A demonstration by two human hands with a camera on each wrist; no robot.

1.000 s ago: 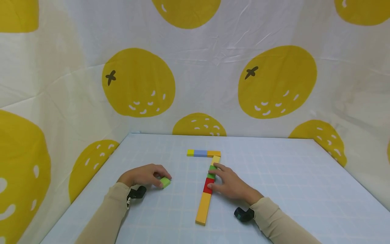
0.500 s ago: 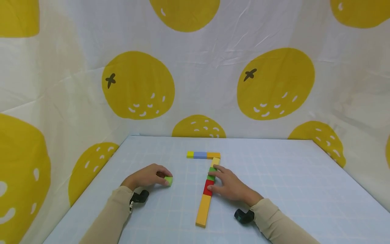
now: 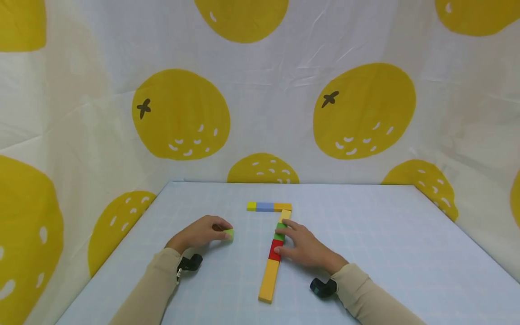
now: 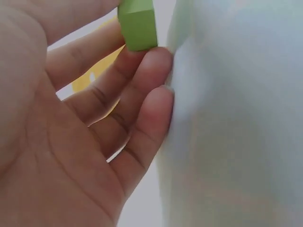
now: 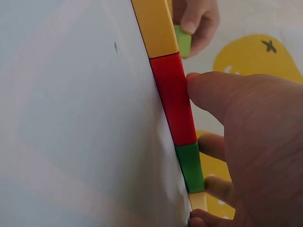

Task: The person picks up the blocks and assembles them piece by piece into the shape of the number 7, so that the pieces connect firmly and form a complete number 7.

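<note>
My left hand (image 3: 201, 232) pinches a small light green block (image 4: 139, 28) between thumb and fingers, low over the table and left of a line of blocks. In that line, running away from me, lie a long orange-yellow block (image 3: 269, 280), a red block (image 5: 173, 101), a green block (image 5: 190, 168) and a pale yellow block (image 3: 286, 215). My right hand (image 3: 306, 246) rests at the line's right side, its thumb touching the red block. Its fingers reach the green and pale yellow blocks, loosely bent.
Across the line's far end lies a short row: a yellow block (image 3: 251, 206), a blue block (image 3: 265, 206) and an orange block (image 3: 282, 206). The pale blue gridded table (image 3: 378, 239) meets a white curtain (image 3: 272, 99) with yellow fruit prints at its back and sides.
My left hand has moved right and slightly away from me with the light green block, nearer the line, turning the block a little. My right hand has stayed on the line.
</note>
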